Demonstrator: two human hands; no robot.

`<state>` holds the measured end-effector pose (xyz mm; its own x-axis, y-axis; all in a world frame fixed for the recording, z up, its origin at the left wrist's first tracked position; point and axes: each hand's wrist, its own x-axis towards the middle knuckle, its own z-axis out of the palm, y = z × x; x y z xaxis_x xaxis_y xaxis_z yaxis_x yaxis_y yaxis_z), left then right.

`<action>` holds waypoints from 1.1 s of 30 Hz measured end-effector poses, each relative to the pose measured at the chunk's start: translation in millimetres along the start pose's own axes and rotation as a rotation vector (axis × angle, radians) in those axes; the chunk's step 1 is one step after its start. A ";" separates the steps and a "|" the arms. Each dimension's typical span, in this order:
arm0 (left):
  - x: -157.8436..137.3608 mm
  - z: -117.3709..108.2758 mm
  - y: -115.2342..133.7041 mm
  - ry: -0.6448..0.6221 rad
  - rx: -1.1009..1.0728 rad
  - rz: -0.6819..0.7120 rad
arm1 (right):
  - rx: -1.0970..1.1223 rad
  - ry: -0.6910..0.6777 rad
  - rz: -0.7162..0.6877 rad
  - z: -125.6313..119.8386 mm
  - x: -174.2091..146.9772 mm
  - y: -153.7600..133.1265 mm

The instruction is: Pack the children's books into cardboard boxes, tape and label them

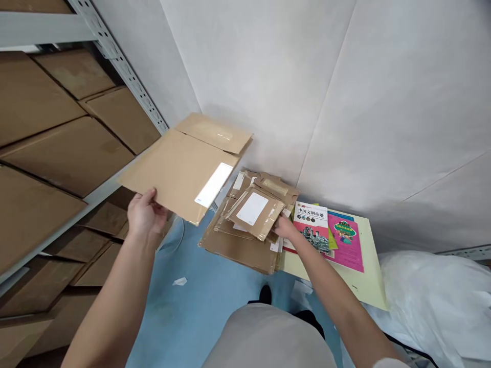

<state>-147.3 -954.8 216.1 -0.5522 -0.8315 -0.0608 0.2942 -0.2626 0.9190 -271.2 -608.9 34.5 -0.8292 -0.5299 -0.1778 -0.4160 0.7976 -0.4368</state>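
The left hand pinches the mailer by one edge, best held level; the right hand touches the packets, its grip unclear.

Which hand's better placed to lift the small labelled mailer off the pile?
Right, probably. The right hand is right beside the small labelled mailer on the pile; the left hand is farther off and occupied, holding the large cardboard mailer.

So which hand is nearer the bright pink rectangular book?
Right. The right hand is left of the pink book, at the brown cardboard mailer stack; the left hand is farther left, past that stack, holding a large brown cardboard mailer.
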 end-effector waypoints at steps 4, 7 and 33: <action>-25.9 21.8 -14.5 -0.121 -0.070 -0.134 | 0.375 0.316 0.104 -21.5 -28.8 27.9; -36.5 37.7 -29.6 -0.252 -0.045 -0.191 | 0.722 0.539 0.205 -43.1 -70.7 50.5; -520.3 206.3 -211.2 -1.915 0.475 0.850 | 0.923 1.685 0.731 1.9 -608.1 144.0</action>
<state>-83.0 -365.7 134.1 -0.4207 0.8157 0.3970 0.8328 0.1737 0.5256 173.8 -172.4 78.0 -0.3975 0.9131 0.0907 -0.0949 0.0574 -0.9938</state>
